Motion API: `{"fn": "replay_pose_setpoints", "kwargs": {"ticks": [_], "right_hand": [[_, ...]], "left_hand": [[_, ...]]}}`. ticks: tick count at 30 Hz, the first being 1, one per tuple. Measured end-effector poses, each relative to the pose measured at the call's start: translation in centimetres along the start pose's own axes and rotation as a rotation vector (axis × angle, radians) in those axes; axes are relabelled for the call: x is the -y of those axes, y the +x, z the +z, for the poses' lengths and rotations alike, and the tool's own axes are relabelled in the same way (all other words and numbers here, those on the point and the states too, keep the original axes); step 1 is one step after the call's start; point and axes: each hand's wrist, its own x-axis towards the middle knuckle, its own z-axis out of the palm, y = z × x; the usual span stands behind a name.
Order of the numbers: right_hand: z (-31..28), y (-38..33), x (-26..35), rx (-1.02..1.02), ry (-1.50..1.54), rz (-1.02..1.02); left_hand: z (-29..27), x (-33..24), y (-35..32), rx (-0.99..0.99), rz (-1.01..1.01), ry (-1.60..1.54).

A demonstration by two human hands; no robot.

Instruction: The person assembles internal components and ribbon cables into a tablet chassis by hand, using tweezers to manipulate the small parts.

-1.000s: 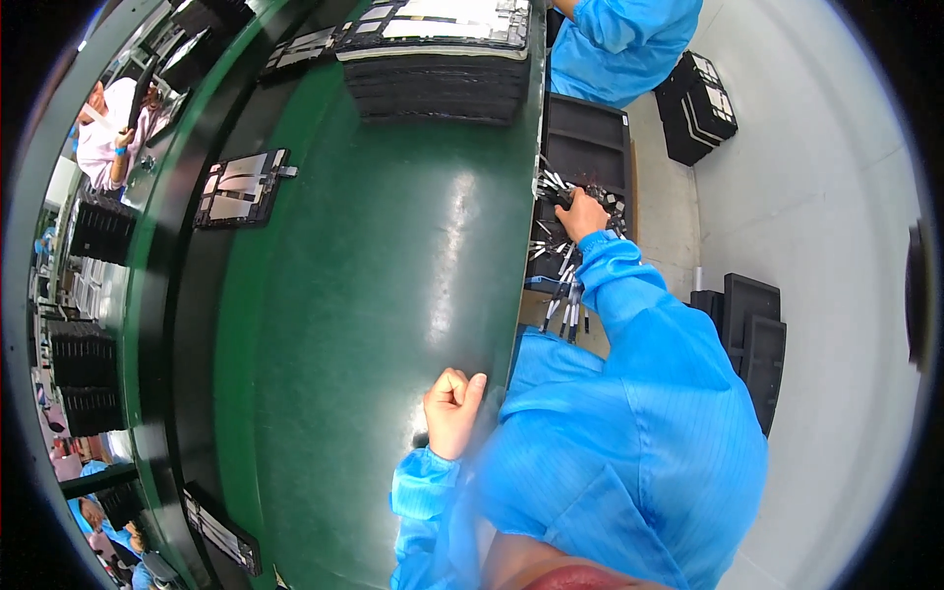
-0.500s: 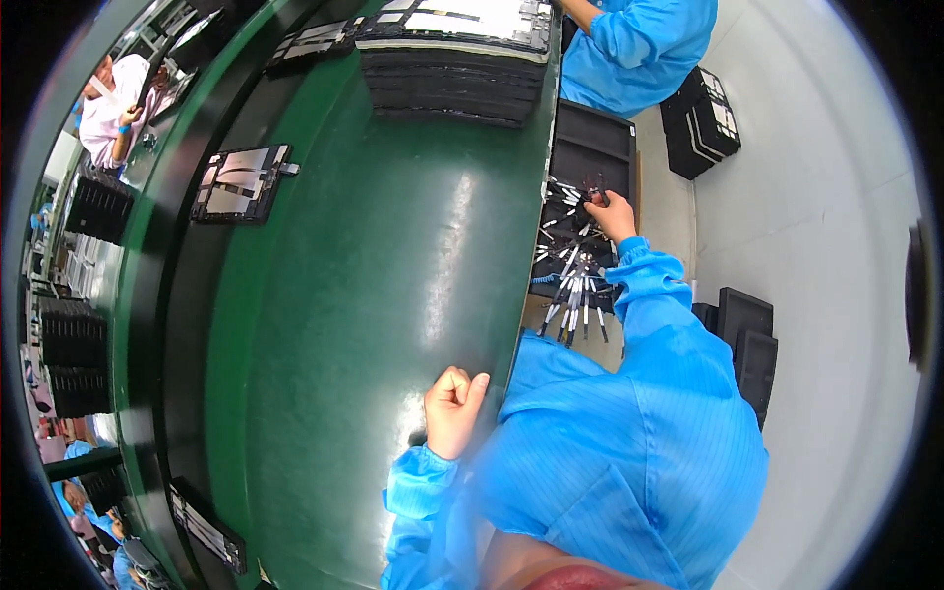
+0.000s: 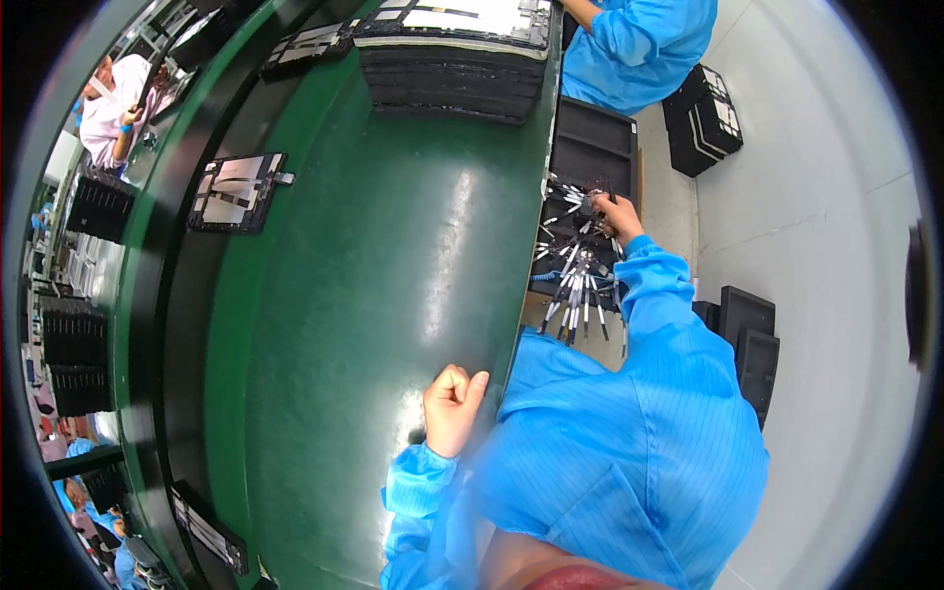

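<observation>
My left hand rests as a closed fist on the near edge of the green table; nothing shows in it. My right hand reaches out to the right into a black bin beside the table. The bin holds several thin black-and-white strip parts. The fingers of that hand are pinched on a small dark part at the top of the pile. Both arms wear blue sleeves.
A stack of black trays stands at the table's far end. A tray with a metal plate lies on the dark belt, another lower left. A co-worker in blue stands beyond. Black trays sit on the floor.
My right hand has shifted slightly further into the bin of strip parts and the view has tilted. My left fist has stayed at the table edge.
</observation>
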Motion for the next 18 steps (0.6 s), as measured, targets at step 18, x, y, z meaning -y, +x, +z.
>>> {"fn": "replay_pose_setpoints", "kwargs": {"ticks": [18], "right_hand": [[-0.2,2.2,-0.2,0.037,-0.412,-0.098]], "left_hand": [[1.0,-0.8,1.8,-0.005,0.01,0.045]]}}
